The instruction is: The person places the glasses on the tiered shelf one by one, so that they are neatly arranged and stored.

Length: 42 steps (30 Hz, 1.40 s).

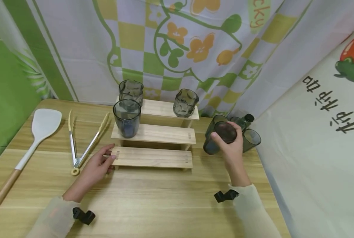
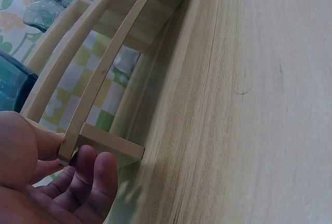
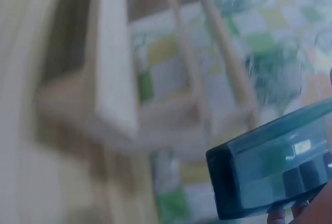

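Note:
My left hand [image 1: 96,163] pinches the left end of the lowest step of a three-tier wooden rack [image 1: 151,157]; in the left wrist view the thumb lies over the board [image 2: 98,86] and fingers curl below it. To the right of the rack, my right hand [image 1: 234,150] grips a smoky blue-grey glass tumbler [image 3: 275,167], tilted and held off the table. A similar tumbler [image 1: 127,120] stands at the left of the middle step. Two wavy grey glasses, one left [image 1: 131,88] and one right [image 1: 186,103], are on the top step.
Behind my right hand stand more glasses [image 1: 251,140] and a dark-capped bottle [image 1: 244,121], partly hidden. Left of the rack lie tongs [image 1: 88,148] spread apart and a white spatula [image 1: 44,124] with a wooden handle. A patterned curtain [image 1: 153,43] hangs behind the table.

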Tool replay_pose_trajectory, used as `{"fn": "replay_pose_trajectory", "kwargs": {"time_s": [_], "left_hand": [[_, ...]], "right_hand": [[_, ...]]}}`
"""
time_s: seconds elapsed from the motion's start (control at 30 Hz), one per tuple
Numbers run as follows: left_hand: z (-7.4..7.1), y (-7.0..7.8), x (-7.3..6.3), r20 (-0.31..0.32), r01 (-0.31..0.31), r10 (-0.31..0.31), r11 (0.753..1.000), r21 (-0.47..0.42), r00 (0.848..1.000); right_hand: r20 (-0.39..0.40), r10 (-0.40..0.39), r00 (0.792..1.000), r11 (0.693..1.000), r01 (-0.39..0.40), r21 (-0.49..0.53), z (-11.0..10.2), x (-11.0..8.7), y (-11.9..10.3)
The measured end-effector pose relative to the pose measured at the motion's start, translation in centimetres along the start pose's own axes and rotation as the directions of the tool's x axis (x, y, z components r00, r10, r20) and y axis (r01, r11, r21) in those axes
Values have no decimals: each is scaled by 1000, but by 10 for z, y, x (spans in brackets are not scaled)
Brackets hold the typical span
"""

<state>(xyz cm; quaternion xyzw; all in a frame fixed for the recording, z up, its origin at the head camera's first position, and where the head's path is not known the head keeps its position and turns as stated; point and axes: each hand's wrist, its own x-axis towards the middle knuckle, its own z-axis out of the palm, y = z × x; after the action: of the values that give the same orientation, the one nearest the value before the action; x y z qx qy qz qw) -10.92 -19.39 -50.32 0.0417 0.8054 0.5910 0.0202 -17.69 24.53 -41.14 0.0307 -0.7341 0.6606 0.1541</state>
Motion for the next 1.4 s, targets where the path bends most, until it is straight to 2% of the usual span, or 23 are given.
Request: {"fn": "replay_pose_trajectory", "kwargs": {"time_s": [0.17,0.3,0.6,0.73,0.87,0.97,1.2,1.4], "left_hand": [[2,-1,2,9,5,-5,1000,-2,1000],[5,-2,5,17,9,-9,1000,-7,1000],[9,-1,8,26,3,-2,1000,-24,1000],[8,-2,8,20,2,-2,1000,-20,1000],[5,-4,6,14,12,-12,1000,-12,1000],[3,-6,2,6,20,-20,1000,-11,1000],[1,-6,1,0,13,-13,1000,-23,1000],[0,-3,2,6,12,-12,1000,-23,1000]], "right_hand": [[69,-100,993,995,99,22,36,1,-21],[89,-119,989,992,114,59,62,3,-29],[5,-100,995,992,99,80,106,1,-26],[-2,-100,995,993,100,67,113,-1,-24],[22,-82,996,994,84,-74,113,-4,-23],[57,-62,996,980,72,-186,111,-8,-19],[115,-62,991,983,81,-167,106,-10,-12],[115,-70,991,981,89,-171,109,-5,-12]]}}
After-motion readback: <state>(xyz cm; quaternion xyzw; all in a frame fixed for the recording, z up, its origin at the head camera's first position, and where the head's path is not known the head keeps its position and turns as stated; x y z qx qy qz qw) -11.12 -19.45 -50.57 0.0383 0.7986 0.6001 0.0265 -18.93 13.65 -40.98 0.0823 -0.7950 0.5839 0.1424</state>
